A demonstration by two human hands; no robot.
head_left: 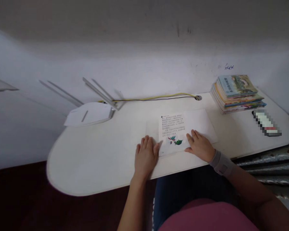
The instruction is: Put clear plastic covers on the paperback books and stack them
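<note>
A thin open booklet (171, 128) lies flat on the white desk, its printed page showing lines of text and a small coloured picture. To the right of the print is a blank white sheet (199, 120). What looks like a clear plastic cover (152, 130) sticks out past the booklet's left edge. My left hand (146, 155) rests flat at that left edge, fingers stretched forward. Across the lower part of the paper, my right hand (199, 146) lies with its fingers spread, pressing on the surface. Neither hand grips anything.
A white router (89, 114) with several antennas stands at the desk's back left. Yellow and black cables (154, 97) run along the wall to a cable hole (198, 98). A stack of books (237, 93) and a blurred-out phone (267, 123) sit on the right.
</note>
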